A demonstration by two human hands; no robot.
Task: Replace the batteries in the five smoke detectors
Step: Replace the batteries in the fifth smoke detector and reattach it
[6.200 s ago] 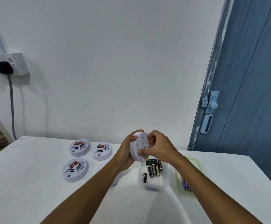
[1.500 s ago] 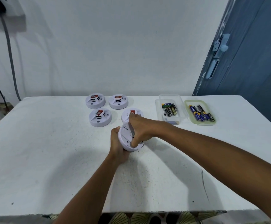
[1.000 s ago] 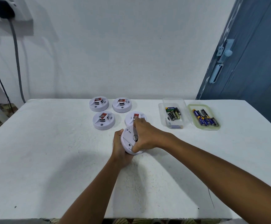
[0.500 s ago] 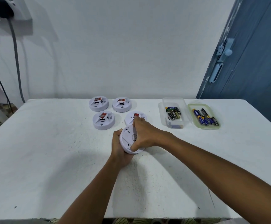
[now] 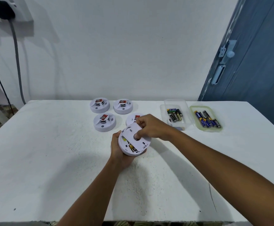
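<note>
A person's left hand (image 5: 118, 150) cups the rim of a white smoke detector (image 5: 133, 141) turned back-side up just above the white bench (image 5: 51, 152), while the right hand (image 5: 151, 128) reaches over it, fingers curled on its round back plate (image 5: 138, 136), one fingertip set into a hole in the plate. The plate sits skewed off the body, baring a sliver of circuit board (image 5: 131, 146) along the lower-left edge.

Just behind the hands lies a fourth detector (image 5: 133, 119), partly hidden by the right hand. Three more detectors (image 5: 104, 122) (image 5: 99, 105) (image 5: 123, 106) sit face up to the left and behind it, each with a red-labelled part on top, all near one another but apart.

To the right, a clear plastic tub (image 5: 175, 103) holds several black and gold batteries (image 5: 175, 115) and a green-labelled pack. Beside it, a green-tinted shallow tray (image 5: 198, 128) holds a row of blue and dark batteries (image 5: 207, 121).

The detectors and containers line the far half of the bench, close to the white wall (image 5: 116, 46). The near half and the whole left side offer open surface. A blue door (image 5: 255, 70) stands past the right corner; a wall socket with a black plug (image 5: 4, 9) and hanging cable is at upper left.
</note>
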